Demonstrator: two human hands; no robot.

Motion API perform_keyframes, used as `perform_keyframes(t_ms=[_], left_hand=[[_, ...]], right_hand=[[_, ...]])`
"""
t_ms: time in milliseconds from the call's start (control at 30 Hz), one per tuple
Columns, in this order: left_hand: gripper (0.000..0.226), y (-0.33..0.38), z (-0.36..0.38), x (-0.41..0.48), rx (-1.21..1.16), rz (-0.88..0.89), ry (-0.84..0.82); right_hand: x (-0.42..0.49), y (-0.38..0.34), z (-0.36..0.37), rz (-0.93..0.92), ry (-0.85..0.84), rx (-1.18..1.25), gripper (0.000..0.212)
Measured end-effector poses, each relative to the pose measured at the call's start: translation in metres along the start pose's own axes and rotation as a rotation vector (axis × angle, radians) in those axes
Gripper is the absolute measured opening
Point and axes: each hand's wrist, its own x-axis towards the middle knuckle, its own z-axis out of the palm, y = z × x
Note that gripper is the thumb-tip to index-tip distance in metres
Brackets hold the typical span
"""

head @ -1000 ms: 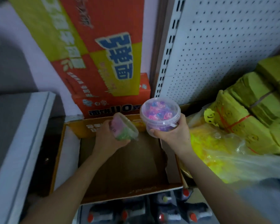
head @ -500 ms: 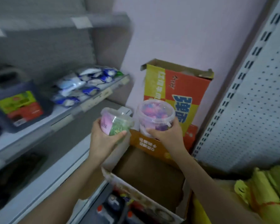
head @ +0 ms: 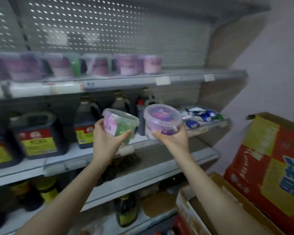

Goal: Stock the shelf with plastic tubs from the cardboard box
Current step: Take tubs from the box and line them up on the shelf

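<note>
My left hand (head: pixel 107 138) grips a clear plastic tub with pink and green contents (head: pixel 120 124), tilted to the right. My right hand (head: pixel 171 138) holds a second clear tub with purple and pink contents (head: pixel 161 121) from below. Both tubs are raised in front of the middle shelf. On the upper shelf (head: pixel 176 77) stands a row of several similar pink and purple tubs (head: pixel 131 65), with bare room to their right. The open cardboard box (head: pixel 190 211) lies at the bottom right.
Dark jugs with red and yellow labels (head: pixel 39 134) fill the middle shelf on the left, blue and white packets (head: pixel 202 116) lie at its right end. A red and yellow carton (head: pixel 268 170) leans at the right. Bottles stand on the lower shelves.
The view has swung up and left from the box to the shelves. Both hands have lifted their tubs higher, now level with the middle shelf.
</note>
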Motion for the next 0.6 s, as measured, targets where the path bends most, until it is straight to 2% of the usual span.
perform_keyframes(t_ms=[133, 267, 600], left_hand=[[0.090, 0.001, -0.102, 0.009, 0.024, -0.025, 0.163], [0.095, -0.003, -0.203, 0.009, 0.058, -0.017, 0.298], [0.109, 0.006, -0.428, 0.013, 0.193, 0.035, 0.535]], right_hand=[[-0.022, -0.034, 0.084, -0.080, -0.092, 0.058, 0.071], [-0.060, -0.059, 0.166, -0.143, -0.216, 0.074, 0.077], [-0.151, -0.129, 0.349, -0.209, -0.381, 0.188, 0.070]])
